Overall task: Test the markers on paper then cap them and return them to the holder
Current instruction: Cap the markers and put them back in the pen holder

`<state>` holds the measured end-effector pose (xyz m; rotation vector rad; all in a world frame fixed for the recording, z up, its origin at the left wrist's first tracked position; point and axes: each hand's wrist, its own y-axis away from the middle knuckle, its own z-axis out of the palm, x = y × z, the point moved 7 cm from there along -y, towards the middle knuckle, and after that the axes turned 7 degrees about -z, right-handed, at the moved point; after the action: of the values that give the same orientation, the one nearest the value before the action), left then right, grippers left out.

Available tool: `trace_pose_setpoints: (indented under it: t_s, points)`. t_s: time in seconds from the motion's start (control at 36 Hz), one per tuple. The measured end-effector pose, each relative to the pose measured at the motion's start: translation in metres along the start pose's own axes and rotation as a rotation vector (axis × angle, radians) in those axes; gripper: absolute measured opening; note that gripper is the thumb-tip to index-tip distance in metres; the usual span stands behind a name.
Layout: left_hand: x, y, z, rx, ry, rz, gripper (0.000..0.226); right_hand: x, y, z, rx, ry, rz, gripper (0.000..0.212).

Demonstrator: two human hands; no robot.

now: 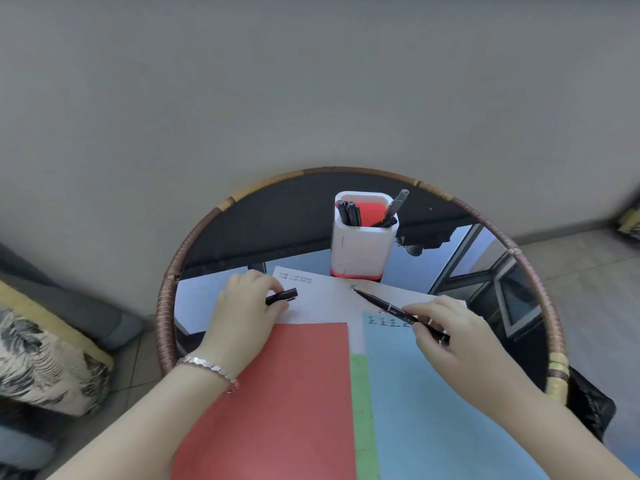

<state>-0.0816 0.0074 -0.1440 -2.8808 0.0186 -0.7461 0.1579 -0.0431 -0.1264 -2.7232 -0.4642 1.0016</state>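
The right grip pinched the marker, tip on the paper, its long axis slanting away and leftward. The cap, pinched in the left grip, lay left of that tip, near it; the holder stood behind.

正 written several times on the blue paper, small print on the white paper too blurred to be read

My marker and its cap are black. The holder is white with a red base and lining. I see a red sheet, green sheet, pale blue sheet and white paper. The worktop rim is banded brown and tan.
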Motion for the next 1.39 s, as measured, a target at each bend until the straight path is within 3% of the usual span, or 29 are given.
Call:
trace_pose_setpoints:
  t_s: [0.06,0.17,0.28,0.58,0.75,0.89,1.39]
  points:
    - [0.005,0.002,-0.007,0.014,0.23,-0.053,0.005,0.001,0.002,-0.003,0.008,-0.032,0.005,0.022]
    - [0.025,0.01,-0.012,-0.134,0.759,-0.218,0.008,0.0,0.005,-0.014,0.05,-0.056,-0.003,0.033]
    - [0.058,0.025,-0.019,-0.206,0.979,-0.177,0.015,0.0,0.007,-0.026,0.104,-0.065,-0.002,0.03]
    - [0.087,0.043,-0.009,-0.296,1.02,-0.117,0.018,-0.017,0.011,-0.059,0.242,-0.122,-0.047,0.012]
    - [0.088,0.044,-0.005,-0.33,1.034,-0.122,0.017,-0.013,0.016,-0.06,0.233,-0.087,-0.062,0.005]
    - [0.088,0.044,-0.002,-0.345,1.054,-0.144,0.016,-0.011,0.017,-0.058,0.197,-0.078,-0.079,0.019]
    - [0.096,0.049,0.005,-0.443,0.952,-0.105,0.018,-0.014,0.019,-0.054,0.122,-0.007,-0.123,0.004]
